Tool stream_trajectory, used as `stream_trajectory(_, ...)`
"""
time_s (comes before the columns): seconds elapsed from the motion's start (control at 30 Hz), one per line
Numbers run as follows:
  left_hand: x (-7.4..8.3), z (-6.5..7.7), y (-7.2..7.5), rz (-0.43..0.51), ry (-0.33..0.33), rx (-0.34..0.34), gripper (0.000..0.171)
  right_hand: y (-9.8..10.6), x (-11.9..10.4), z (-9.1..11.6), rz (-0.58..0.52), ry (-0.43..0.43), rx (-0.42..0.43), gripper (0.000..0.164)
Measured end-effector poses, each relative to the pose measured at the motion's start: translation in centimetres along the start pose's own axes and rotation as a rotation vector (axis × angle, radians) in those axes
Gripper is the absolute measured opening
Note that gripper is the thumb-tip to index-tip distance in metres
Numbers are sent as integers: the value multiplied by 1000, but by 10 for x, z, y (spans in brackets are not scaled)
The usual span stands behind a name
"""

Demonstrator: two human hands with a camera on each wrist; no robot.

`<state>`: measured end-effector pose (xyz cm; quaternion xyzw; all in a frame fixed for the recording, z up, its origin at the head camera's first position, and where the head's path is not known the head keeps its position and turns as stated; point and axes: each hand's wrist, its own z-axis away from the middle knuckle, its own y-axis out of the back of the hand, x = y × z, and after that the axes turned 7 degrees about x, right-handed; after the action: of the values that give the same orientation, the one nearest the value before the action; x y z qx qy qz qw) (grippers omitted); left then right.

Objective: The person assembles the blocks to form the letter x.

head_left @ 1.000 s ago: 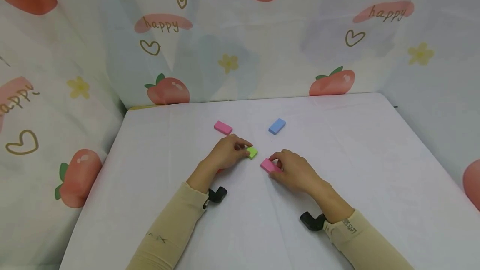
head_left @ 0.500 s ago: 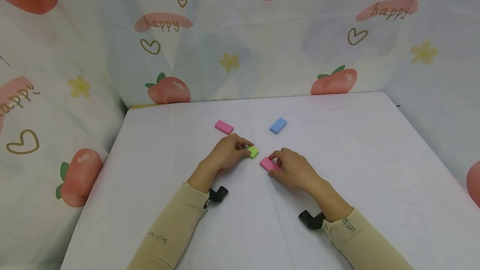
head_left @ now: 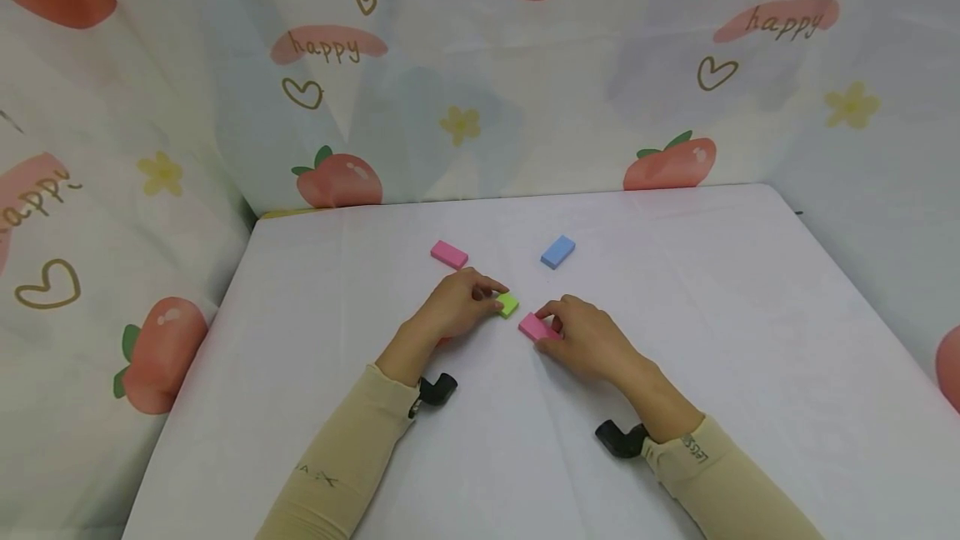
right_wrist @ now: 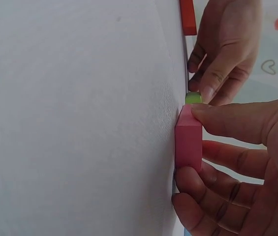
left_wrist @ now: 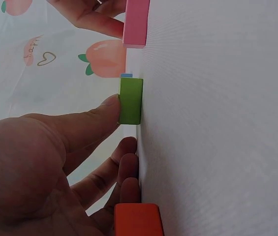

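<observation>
In the head view my left hand pinches a small green block between thumb and index finger on the white table. To its right, my right hand holds a pink block by its edges, thumb on the near side. A narrow gap separates the two blocks. In the left wrist view the thumb presses the green block, and the other fingers hang behind an orange-red block. That orange-red block is mostly hidden under the left hand in the head view.
A second pink block lies beyond the left hand. Farther right is a blue block. The white tabletop ends at a printed cloth at the back, with cloth also on both sides.
My right hand has shifted slightly left with the pink block, narrowing the gap to the green one. The left hand stays on the green block. The head view has shifted a little.
</observation>
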<state>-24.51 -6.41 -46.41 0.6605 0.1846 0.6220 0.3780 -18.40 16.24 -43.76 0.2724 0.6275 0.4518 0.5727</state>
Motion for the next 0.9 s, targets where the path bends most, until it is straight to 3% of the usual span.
stream_trajectory(0.9, 3, 2, 2, 1, 11, -3, 28, -2, -2, -5, 2, 17, 17, 40)
